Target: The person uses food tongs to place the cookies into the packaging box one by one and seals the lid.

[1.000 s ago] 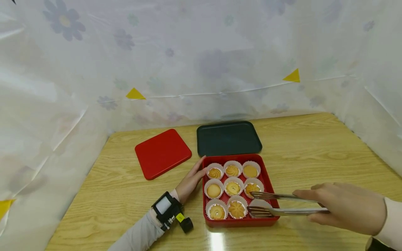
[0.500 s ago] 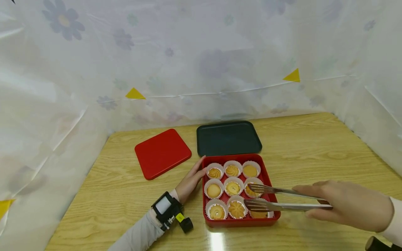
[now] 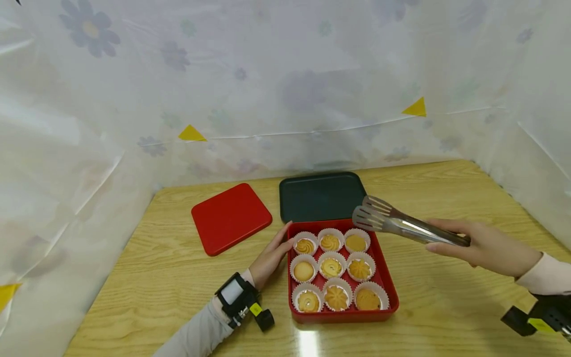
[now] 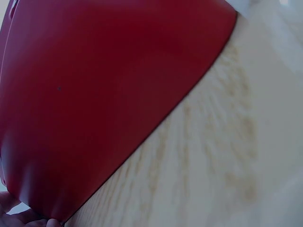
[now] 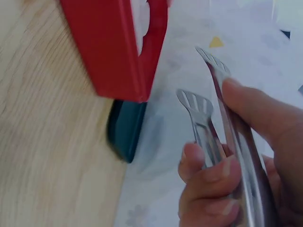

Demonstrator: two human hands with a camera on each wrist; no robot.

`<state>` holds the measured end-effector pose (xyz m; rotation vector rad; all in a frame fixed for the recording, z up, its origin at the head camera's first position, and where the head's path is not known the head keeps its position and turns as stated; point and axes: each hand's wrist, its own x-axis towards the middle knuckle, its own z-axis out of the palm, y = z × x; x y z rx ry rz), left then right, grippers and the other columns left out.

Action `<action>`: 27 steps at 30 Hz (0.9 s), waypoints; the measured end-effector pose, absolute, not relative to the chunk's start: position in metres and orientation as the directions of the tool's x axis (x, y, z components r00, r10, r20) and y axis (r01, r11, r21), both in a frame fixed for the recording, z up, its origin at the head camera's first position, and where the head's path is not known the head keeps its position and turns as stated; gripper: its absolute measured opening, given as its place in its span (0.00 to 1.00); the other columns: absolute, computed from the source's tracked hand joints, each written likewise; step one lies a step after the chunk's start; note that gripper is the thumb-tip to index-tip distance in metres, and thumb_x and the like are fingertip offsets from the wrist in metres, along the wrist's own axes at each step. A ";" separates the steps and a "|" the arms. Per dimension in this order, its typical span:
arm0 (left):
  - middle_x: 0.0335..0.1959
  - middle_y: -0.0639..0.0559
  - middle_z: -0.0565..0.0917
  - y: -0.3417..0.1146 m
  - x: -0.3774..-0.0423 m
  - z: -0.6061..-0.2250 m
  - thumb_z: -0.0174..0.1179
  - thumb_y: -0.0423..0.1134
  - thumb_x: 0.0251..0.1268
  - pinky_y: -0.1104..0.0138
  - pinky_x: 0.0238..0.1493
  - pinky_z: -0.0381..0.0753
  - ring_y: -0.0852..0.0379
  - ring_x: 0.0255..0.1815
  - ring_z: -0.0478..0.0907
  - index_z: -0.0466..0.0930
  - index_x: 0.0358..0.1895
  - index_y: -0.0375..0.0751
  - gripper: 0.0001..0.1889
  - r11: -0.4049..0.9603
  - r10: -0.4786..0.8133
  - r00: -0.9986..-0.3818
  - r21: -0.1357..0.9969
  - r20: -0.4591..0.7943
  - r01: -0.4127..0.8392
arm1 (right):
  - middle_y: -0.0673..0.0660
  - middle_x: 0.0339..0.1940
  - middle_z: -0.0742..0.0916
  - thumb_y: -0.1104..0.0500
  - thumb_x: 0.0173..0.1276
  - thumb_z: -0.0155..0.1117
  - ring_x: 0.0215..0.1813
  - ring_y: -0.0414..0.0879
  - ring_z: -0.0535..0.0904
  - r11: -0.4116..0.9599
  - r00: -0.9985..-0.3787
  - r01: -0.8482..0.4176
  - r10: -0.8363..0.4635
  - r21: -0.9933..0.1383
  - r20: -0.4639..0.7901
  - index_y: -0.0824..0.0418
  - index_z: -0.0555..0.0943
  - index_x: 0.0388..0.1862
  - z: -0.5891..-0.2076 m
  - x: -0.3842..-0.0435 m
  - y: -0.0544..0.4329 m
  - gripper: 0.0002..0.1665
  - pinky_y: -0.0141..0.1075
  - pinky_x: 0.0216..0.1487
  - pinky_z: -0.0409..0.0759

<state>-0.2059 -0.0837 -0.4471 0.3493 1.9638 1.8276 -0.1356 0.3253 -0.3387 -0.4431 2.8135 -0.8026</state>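
A red box (image 3: 387, 263) holds several cookies in white paper cups. A flat round cookie (image 3: 368, 299) fills the front right cup, beside a star-shaped cookie (image 3: 336, 297). My left hand (image 3: 269, 260) rests against the box's left wall, its fingers mostly straight, one digit reaching over the rim. The left wrist view shows mainly the box's red outer wall (image 4: 113, 94). In my right hand (image 3: 486, 245) I grip metal tongs (image 3: 397, 221), slotted tips pointing left above the far right corner of the box. Nothing sits between the tips, which stand apart in the right wrist view.
A dark green tray (image 3: 323, 196) lies behind the box. To its left, a red lid (image 3: 232, 218) lies flat on the wooden table (image 3: 450, 198). A flower-patterned plastic sheet (image 3: 285, 74) encloses the back and sides.
The tongs have lifted off the front right cup and moved away from me, above the box's far right corner. The round cookie there is now uncovered. My left hand stays put.
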 end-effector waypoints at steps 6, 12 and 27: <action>0.79 0.45 0.50 -0.084 -0.207 -0.447 0.44 0.47 0.76 0.42 0.75 0.43 0.44 0.79 0.43 0.46 0.79 0.50 0.32 0.099 0.468 -0.874 0.990 -0.134 -0.099 | 0.60 0.35 0.80 0.47 0.69 0.62 0.17 0.39 0.65 0.874 -0.973 -0.209 -0.233 -0.440 -0.001 0.74 0.64 0.69 -0.358 -0.157 0.335 0.41 0.33 0.18 0.65; 0.79 0.46 0.51 -0.084 -0.206 -0.446 0.45 0.49 0.76 0.42 0.75 0.45 0.44 0.79 0.44 0.46 0.78 0.51 0.33 0.109 0.464 -0.873 0.987 -0.152 -0.115 | 0.72 0.39 0.83 0.44 0.67 0.63 0.28 0.48 0.71 0.922 -0.979 -0.203 -0.193 -0.329 0.065 0.80 0.68 0.63 -0.381 -0.176 0.347 0.44 0.39 0.28 0.68; 0.78 0.46 0.52 -0.085 -0.205 -0.447 0.44 0.47 0.76 0.42 0.75 0.45 0.44 0.79 0.44 0.46 0.78 0.51 0.32 0.106 0.473 -0.870 0.989 -0.139 -0.101 | 0.79 0.46 0.78 0.37 0.65 0.62 0.38 0.69 0.79 0.962 -0.989 -0.118 -0.092 -0.247 0.116 0.75 0.71 0.63 -0.404 -0.192 0.355 0.45 0.52 0.26 0.78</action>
